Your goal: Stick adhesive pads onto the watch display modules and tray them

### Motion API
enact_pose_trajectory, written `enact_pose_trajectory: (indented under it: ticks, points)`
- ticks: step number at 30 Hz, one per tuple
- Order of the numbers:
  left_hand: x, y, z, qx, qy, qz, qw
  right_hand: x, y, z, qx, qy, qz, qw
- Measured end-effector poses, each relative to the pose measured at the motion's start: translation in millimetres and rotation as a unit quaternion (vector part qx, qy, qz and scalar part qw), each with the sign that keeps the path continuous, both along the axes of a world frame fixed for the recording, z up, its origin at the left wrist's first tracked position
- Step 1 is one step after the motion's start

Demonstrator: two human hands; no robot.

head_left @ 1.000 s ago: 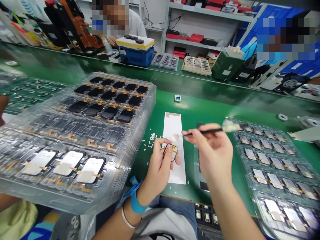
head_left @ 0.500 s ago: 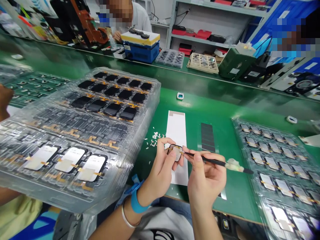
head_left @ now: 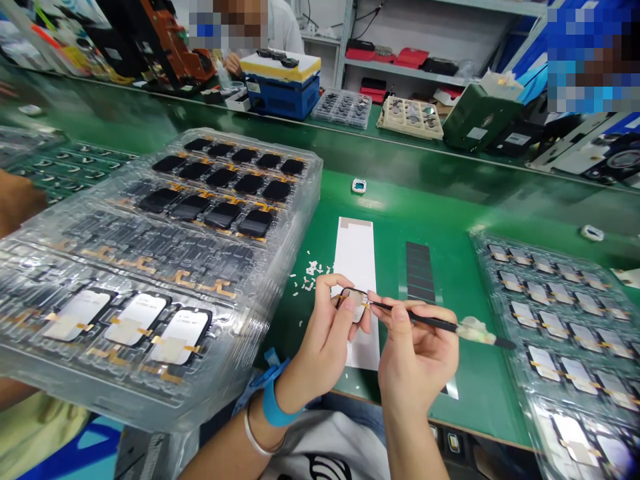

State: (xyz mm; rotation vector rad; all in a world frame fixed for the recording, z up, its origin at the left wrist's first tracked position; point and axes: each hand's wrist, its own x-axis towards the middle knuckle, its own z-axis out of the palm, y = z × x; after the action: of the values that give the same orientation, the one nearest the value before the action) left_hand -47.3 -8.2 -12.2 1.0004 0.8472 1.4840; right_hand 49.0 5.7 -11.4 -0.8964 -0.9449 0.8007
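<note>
Between the fingers of my left hand point(head_left: 320, 340) is a small rounded-corner display screen point(head_left: 358, 305), its silvery back towards me. My right hand point(head_left: 417, 347) is closed in a pen grip around slim black tweezers point(head_left: 425, 319). Their tip meets the right edge of the screen, where a bit of orange flex shows; fingertips partly hide the contact. A pale, crumpled wrap point(head_left: 475, 330) surrounds the rear part of the tweezers. Beneath both hands lies a long white paper strip point(head_left: 355, 257).
At left, a tall stack of clear trays point(head_left: 295, 233) holds screens. Another screen tray point(head_left: 505, 327) lies at right. White scraps point(head_left: 313, 268) and a dark-segmented sheet point(head_left: 419, 270) flank the paper strip. Across the bench stand a blue box point(head_left: 283, 97) and a person point(head_left: 285, 30).
The view has shifted slightly, so the right-hand tray sits further right in the picture. Both hands keep their holds, with the tweezer tip still at the screen's edge.
</note>
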Motion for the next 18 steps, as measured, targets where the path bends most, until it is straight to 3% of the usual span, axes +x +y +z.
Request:
enact_pose_trajectory:
  ticks: [18]
  points:
    - [0.5,-0.2,0.7,-0.020,0.001,0.013,1.000,-2.8,-1.6,0.9,0.000,0.011,0.002,1.000]
